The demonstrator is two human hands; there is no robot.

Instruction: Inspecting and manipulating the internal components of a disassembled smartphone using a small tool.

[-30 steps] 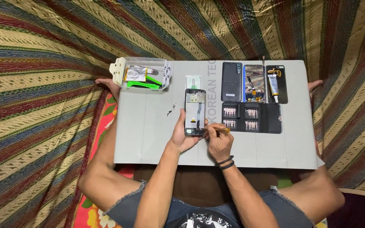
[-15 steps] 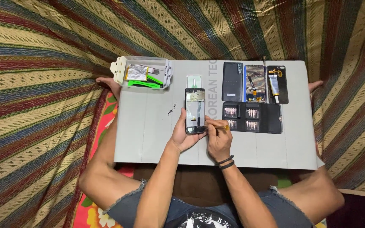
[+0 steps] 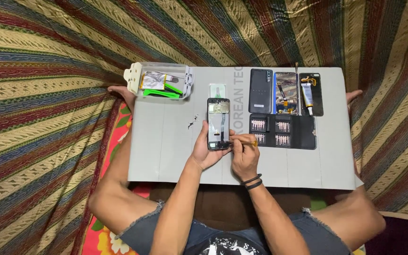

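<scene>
An opened phone (image 3: 218, 120) with its back off lies upright on the grey work mat (image 3: 166, 151). My left hand (image 3: 205, 150) grips the phone's lower left edge. My right hand (image 3: 244, 158) holds a small screwdriver with a yellow handle (image 3: 244, 140), its tip at the phone's lower right part. Black bands circle my right wrist.
A black case of screwdriver bits (image 3: 282, 131) lies right of the phone. Behind it sit a dark phone back (image 3: 260, 90), another opened phone (image 3: 286, 93) and a frame with a glue tube (image 3: 310, 94). A clear box (image 3: 164, 81) with green tools stands at back left. Tiny parts (image 3: 193, 123) lie loose.
Barely any: my right hand has shifted the screwdriver tip slightly at the phone's lower part. The left hand keeps its grip.
</scene>
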